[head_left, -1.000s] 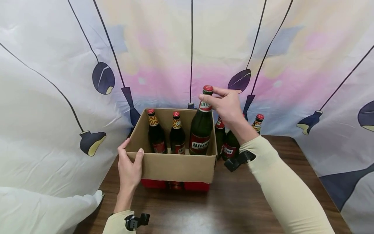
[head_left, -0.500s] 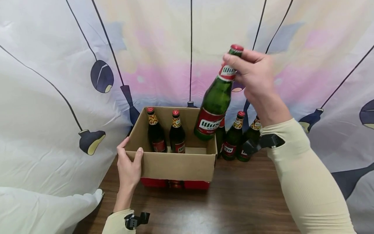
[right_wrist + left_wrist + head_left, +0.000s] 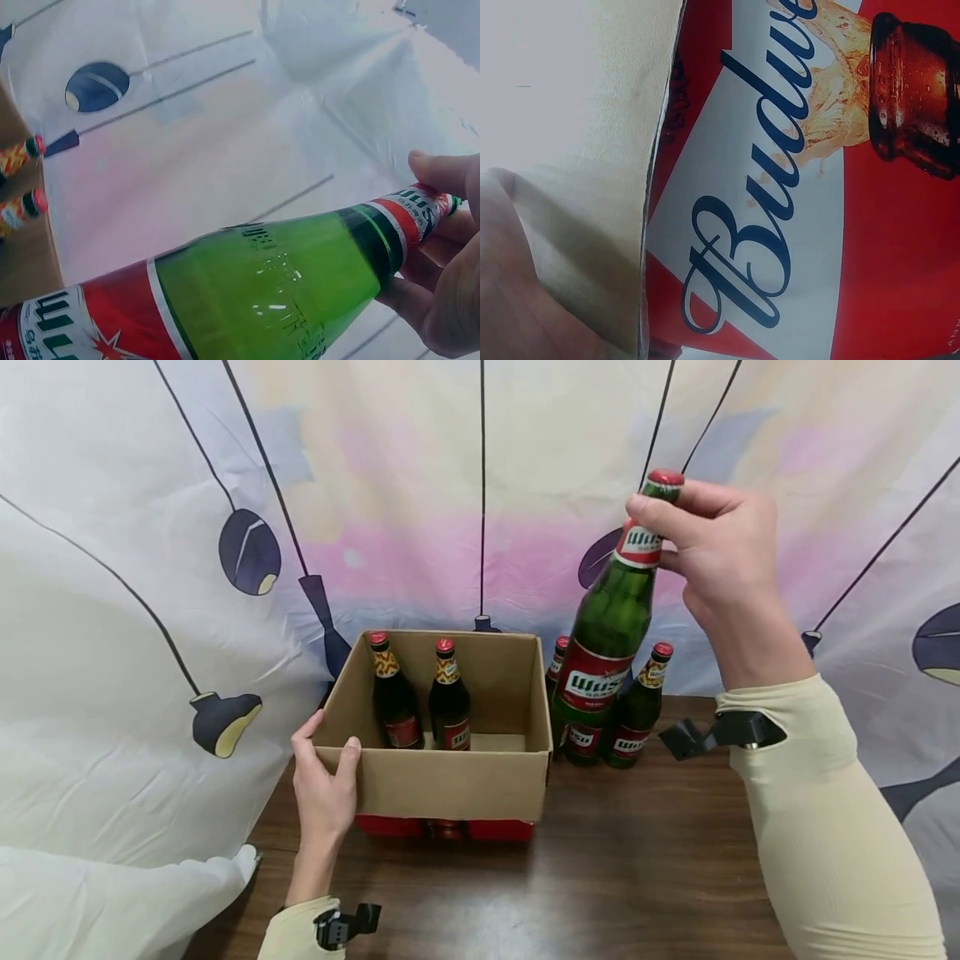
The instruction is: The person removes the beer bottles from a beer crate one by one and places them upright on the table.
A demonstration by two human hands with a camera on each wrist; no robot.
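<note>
A green beer bottle [image 3: 611, 610] with a red cap and red label hangs tilted in the air, right of the cardboard box [image 3: 450, 785]. My right hand [image 3: 723, 547] grips it by the neck, thumb in front; the right wrist view shows the fingers [image 3: 442, 262] around the neck label. Two bottles stand inside the box, one at the left [image 3: 397, 702] and another near the middle [image 3: 450, 702]. My left hand [image 3: 326, 777] holds the box's near left corner, thumb over the front edge. In the left wrist view, the box's printed red side [image 3: 900, 247] fills much of the picture.
Several more bottles [image 3: 636, 710] stand on the brown wooden table [image 3: 637, 860] just right of the box, partly hidden by the raised bottle. A patterned cloth [image 3: 405, 485] hangs behind the table, with white cloth [image 3: 112, 902] at the left.
My right hand has lifted the green beer bottle up out of the box and carried it to the right, tilting it. The left hand stays on the box corner.
</note>
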